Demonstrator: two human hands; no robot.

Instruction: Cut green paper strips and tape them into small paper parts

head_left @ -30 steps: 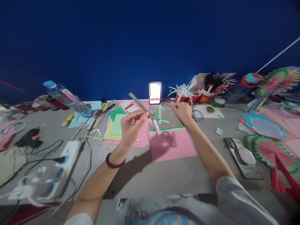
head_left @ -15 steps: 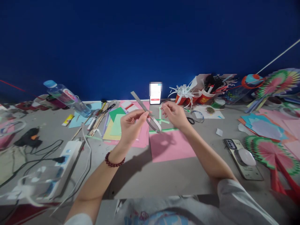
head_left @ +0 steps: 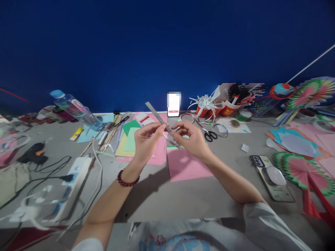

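A narrow grey-white paper strip (head_left: 155, 111) is held in the air over the desk, its straight end pointing up and left and its lower part curled into a loop. My left hand (head_left: 147, 139) pinches the strip between thumb and fingers. On the other side, my right hand (head_left: 190, 139) has thumb and forefinger closed at the curled part, close to the left fingertips. Part of the loop is hidden behind the right fingers. Below both hands lies a pink paper sheet (head_left: 187, 167) with a green edge along its top.
Coloured papers (head_left: 132, 139) and thin sticks (head_left: 111, 134) lie to the left, near a water bottle (head_left: 78, 108) and a power strip (head_left: 72, 184). Black-handled scissors (head_left: 210, 135), paper cups (head_left: 201, 111), a phone (head_left: 272, 181) and a paper fan (head_left: 306, 167) sit right. A lit phone (head_left: 173, 106) stands behind.
My right hand has moved left and down and closed at the strip's curled part. My left hand has stayed in place, holding the strip. More of the scissors shows.
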